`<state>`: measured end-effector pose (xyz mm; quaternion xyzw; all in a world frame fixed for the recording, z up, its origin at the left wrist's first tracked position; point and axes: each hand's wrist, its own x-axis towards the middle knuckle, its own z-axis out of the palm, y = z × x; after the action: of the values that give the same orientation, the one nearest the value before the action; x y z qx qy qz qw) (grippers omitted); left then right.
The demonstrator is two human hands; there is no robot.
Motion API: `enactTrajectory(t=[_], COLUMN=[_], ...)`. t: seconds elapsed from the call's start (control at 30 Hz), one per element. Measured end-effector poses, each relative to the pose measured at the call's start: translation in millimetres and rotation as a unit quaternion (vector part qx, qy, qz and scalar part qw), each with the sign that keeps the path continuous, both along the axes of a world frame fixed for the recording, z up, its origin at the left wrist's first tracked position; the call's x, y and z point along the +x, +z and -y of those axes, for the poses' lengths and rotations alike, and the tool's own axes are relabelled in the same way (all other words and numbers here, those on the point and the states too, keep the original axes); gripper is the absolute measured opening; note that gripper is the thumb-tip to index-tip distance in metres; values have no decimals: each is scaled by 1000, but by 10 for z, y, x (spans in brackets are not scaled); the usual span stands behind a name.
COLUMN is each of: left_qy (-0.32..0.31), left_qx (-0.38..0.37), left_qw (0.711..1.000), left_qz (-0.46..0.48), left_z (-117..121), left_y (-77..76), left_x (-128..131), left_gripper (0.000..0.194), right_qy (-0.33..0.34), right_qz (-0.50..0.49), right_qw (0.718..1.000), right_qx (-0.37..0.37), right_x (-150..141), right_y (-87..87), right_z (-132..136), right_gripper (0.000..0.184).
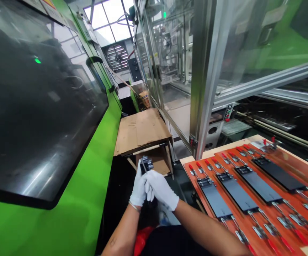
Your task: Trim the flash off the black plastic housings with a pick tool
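— In the head view, what do you hold?
— My left hand (138, 188) and my right hand (160, 190), in white gloves, hold together 1 small dark metal part (146, 164).
— Where is it?
— Left of the orange board (303, 167), which carries 4 black plates (240, 193).

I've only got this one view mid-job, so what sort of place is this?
Probably a plastics factory, likely injection moulding: there's a large green moulding machine, an aluminium-framed guard enclosure, and an orange fixture board clamping black panels.
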<state>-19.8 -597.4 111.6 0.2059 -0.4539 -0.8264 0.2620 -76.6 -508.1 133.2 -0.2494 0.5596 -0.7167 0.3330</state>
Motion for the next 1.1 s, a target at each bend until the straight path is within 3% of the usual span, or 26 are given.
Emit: enactTrajectory(t=[0.1,0.23,0.4,0.6,0.83,0.93,1.0,1.1], left_qy=[60,120,119,142,184,201,201,185], left_qx=[-94,-230,-322,-408,-523,-542,-537,-524], left_qw=[993,964,937,895,821,809,814,825], left_qz=[29,47,63,113,136,108,90,104], left_z=[54,92,140,219,293,327,337,330], left_y=[72,266,428,395,376,385,365,301], left_x=[-32,-37,-81,-105,-120,-140,-151,-145], left_gripper=[63,65,93,97,99,98,94,90], right_qy=[-18,-1,0,4,106,49,2,-15], right_qz=[-7,-90,-119,-143,-66,-166,-264,-343], right_qw=[999,994,989,986,983,974,948,909], right_qx=[50,68,85,84,138,150,177,236], right_x=[-59,-124,-173,-211,-301,-355,-406,-511], right_y=[41,100,175,247,371,331,252,71], right_z=[-109,-279,-374,-481,-601,-615,-613,-612], right_gripper=[23,26,29,26,25,26,26,28])
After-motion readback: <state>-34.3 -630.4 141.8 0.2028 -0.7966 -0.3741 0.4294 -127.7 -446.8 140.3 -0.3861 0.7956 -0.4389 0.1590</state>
